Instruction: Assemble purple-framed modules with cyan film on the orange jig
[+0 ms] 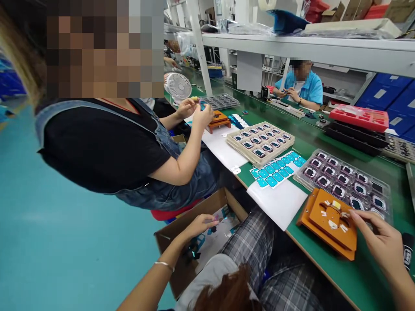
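Note:
My left hand (201, 224) hangs over an open cardboard box (181, 235) beside my knee, fingertips pinched on a small scrap of film. My right hand (381, 244) rests on the green bench, its fingers spread and its index tip touching the right edge of an orange jig (327, 231). A small white and yellow part (335, 208) sits in the jig. Behind the jig lies a clear tray (348, 183) of several small dark parts. Left of it a sheet of blue stickers (278, 169) lies on a white pad (279, 203).
A co-worker in a denim apron sits at my left, hands at a second orange jig (218, 121), with a beige tray of parts (261, 141) and a white fan (177, 86) nearby. Another person in blue works across the bench. Red and black trays (358, 123) are stacked far right.

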Motion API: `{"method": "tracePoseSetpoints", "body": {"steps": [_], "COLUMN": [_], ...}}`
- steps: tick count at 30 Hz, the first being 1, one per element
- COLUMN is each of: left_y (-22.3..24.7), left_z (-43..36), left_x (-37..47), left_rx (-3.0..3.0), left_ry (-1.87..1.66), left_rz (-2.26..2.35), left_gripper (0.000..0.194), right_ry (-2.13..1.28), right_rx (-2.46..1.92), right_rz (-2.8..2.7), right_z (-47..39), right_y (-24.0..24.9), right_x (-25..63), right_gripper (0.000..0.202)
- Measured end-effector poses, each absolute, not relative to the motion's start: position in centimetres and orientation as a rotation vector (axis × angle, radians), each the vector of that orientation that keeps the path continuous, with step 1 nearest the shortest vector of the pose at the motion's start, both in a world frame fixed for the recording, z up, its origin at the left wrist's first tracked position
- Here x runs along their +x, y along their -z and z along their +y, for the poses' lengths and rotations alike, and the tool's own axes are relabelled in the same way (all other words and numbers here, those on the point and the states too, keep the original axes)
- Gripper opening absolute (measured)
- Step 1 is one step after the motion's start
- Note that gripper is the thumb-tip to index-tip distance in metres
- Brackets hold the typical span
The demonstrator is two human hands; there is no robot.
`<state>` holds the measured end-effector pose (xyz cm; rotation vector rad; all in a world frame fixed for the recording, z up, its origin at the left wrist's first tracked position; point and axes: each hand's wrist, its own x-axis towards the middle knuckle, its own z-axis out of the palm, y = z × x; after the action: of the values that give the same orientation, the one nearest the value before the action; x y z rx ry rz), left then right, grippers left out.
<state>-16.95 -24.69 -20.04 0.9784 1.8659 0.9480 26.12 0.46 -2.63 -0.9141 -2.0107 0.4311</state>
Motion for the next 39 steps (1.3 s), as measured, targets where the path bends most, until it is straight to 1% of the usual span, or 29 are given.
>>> {"method": "tracePoseSetpoints", "body": {"steps": [3,6,9,12,14,16,18,21,24,26,28,32,35,39], "left_y": [19.2,16.7,12.9,8.3,5.3,2.8,1.1,-0.1,-0.5,-0.7,-0.8,-0.5,0.2,0.9], "left_z": [-23.8,-22.9,-22.0,-20.9,-19.2,-16.3,-12.1,-4.6,1.9,5.0,7.0,9.4,10.8,12.0], "left_x": [-17.3,-16.8,-15.0,-12.6,-11.2,-10.1,-9.6,-9.6,-10.2,-10.6,-11.0,-11.3,-11.3,-11.3], "left_rx": [1.042,1.137,1.271,1.440,1.630,1.894,2.101,2.221,2.358,2.432,2.471,2.458,2.405,2.361], "left_ry": [-0.961,-0.998,-1.070,-1.187,-1.304,-1.324,-1.241,-1.083,-0.757,-0.515,-0.307,-0.030,0.075,0.094], "left_rz": [1.900,1.870,1.780,1.644,1.541,1.577,1.707,1.746,1.682,1.590,1.504,1.432,1.446,1.461], "left_gripper": [0.059,0.058,0.058,0.061,0.061,0.058,0.057,0.053,0.044,0.036,0.032,0.034,0.035,0.035], "right_ry": [-0.427,-0.413,-0.413,-0.425,-0.420,-0.408,-0.394,-0.363,-0.346,-0.346,-0.343,-0.326,-0.318,-0.307], "right_rx": [-0.863,-0.825,-0.786,-0.773,-0.762,-0.739,-0.698,-0.634,-0.622,-0.631,-0.625,-0.595,-0.594,-0.562], "right_rz": [-2.056,-2.058,-2.066,-2.077,-2.083,-2.100,-2.129,-2.166,-2.184,-2.193,-2.205,-2.223,-2.225,-2.234], "right_z": [0.4,0.5,0.6,0.6,0.6,0.5,0.5,0.4,0.4,0.4,0.4,0.4,0.4,0.5], "right_y": [2.4,2.5,2.6,2.6,2.5,2.3,2.0,1.7,1.5,1.6,1.7,1.8,1.8,1.8], "right_x": [26.0,26.1,26.1,26.0,25.9,25.8,25.7,25.7,25.7,25.8,25.8,25.7,25.6,25.6], "right_gripper": [0.031,0.027,0.022,0.023,0.023,0.020,0.018,0.016,0.017,0.020,0.020,0.018,0.019,0.016]}}
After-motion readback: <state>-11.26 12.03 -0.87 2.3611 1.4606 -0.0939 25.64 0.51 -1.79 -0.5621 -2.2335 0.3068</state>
